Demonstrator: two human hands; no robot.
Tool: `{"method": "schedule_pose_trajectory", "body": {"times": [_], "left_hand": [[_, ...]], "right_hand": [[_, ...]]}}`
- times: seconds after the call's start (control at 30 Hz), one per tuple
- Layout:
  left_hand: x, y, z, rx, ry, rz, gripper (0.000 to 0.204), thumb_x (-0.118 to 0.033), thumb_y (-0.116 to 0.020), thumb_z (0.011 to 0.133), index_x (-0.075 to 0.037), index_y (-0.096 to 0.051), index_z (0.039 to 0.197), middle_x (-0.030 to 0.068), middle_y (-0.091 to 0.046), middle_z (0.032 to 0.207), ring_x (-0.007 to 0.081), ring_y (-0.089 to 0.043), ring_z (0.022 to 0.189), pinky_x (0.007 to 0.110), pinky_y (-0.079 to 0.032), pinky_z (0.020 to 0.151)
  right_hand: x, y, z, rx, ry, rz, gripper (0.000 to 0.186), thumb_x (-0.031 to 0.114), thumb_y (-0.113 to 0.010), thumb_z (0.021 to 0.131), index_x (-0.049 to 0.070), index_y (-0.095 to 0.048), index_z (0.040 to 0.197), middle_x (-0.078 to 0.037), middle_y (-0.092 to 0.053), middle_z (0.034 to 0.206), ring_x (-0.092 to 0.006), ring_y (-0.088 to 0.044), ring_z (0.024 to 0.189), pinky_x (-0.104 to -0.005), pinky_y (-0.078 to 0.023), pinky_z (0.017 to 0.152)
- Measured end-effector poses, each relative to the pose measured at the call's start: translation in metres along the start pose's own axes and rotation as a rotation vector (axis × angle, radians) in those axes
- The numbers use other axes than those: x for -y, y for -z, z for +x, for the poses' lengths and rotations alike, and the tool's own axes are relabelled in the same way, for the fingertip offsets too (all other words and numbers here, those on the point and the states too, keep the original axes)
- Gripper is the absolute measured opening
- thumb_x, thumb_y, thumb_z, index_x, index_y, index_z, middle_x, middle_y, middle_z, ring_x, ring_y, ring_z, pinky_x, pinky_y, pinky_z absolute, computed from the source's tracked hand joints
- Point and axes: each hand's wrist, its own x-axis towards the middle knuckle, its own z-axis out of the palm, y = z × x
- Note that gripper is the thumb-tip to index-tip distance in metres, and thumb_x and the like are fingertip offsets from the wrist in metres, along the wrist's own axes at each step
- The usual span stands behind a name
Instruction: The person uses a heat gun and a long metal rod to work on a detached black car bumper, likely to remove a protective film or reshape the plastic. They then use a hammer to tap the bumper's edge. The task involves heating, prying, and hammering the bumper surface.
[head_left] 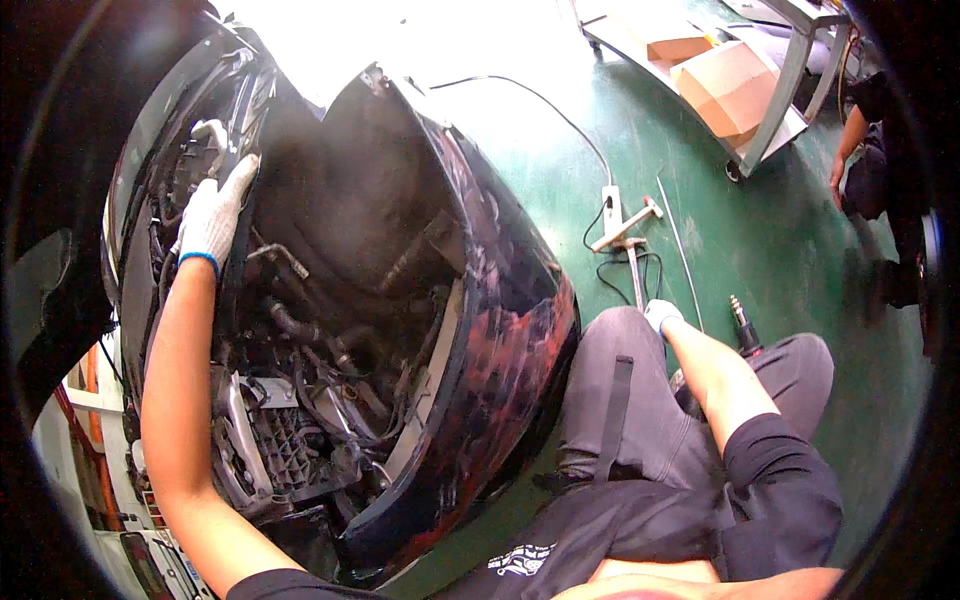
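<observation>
My left hand point(212, 218), in a white knit glove with a blue cuff, rests on the far left side of a dark car's open engine bay point(340, 190). Its fingers are spread over a black edge, and some fingertips are hard to make out among the parts. Beside my knee, my right hand point(660, 314), also white-gloved, is partly hidden by my leg. It closes around the lower end of a metal-shafted hammer point(634, 272). Another hammer-like tool with a pale handle point(622, 228) lies just beyond, against a white power strip point(612, 204).
Scuffed black and red bodywork point(500, 340) curves along my left knee. On the green floor point(560, 160) lie a thin metal rod point(680, 240) and a black tool with a metal tip point(742, 322). A wheeled cart point(760, 160) holds cardboard boxes point(725, 85). Another person's arm point(850, 145) shows at right.
</observation>
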Motion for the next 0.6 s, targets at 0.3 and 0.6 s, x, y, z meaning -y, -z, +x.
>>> {"method": "schedule_pose_trajectory", "body": {"times": [0.3, 0.6], "left_hand": [[0.032, -0.013, 0.017, -0.091, -0.255, 0.01, 0.089, -0.078, -0.05, 0.09, 0.005, -0.067, 0.117, 0.0299, -0.068, 0.107, 0.041, -0.064, 0.107, 0.046, -0.044, 0.096], [0.023, -0.022, 0.028, 0.05, -0.033, -0.147, 0.084, -0.073, -0.054, 0.092, 0.008, -0.07, 0.104, 0.0231, -0.065, 0.091, 0.0338, -0.061, 0.092, 0.042, -0.045, 0.091]], "right_hand": [[0.01, -0.018, 0.012, -0.026, 0.059, -0.063, 0.038, 0.033, -0.06, 0.09, 0.006, -0.076, 0.112, -0.024, -0.07, 0.119, -0.0409, -0.068, 0.112, -0.0477, -0.054, 0.094], [0.041, 0.034, 0.02, 0.009, -0.033, 0.205, 0.031, 0.025, -0.066, 0.083, -0.002, -0.075, 0.094, -0.022, -0.074, 0.089, -0.0348, -0.072, 0.066, -0.0443, -0.059, 0.065]]}}
